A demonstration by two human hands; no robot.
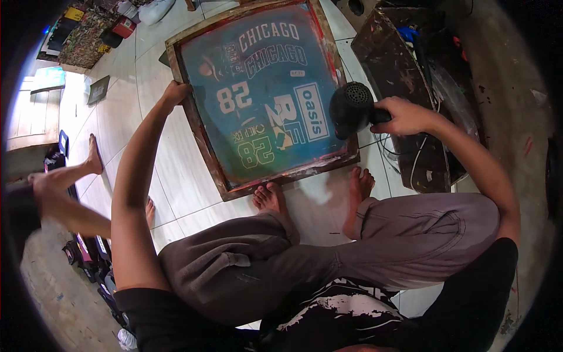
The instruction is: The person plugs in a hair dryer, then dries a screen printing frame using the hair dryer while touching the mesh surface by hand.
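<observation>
A wood-framed printing screen (275,64) with bluish-green mesh and pale stencilled letters and numbers is tilted in front of my feet. My left hand (177,94) grips the left bar of its wooden frame (199,132), fingers wrapped round the edge. On the right, my right hand (402,116) is closed round the handle of a black hair dryer (352,105). The dryer hangs over the right edge of the screen, its round vented back facing up. Its nozzle end is partly hidden from this view.
A stained dark wooden box (390,64) with cables and tools stands at the right, and a pale cord (417,154) runs over its side. Another person's bare leg (70,205) and foot show at the left. Tools and a red box (123,27) lie at the upper left.
</observation>
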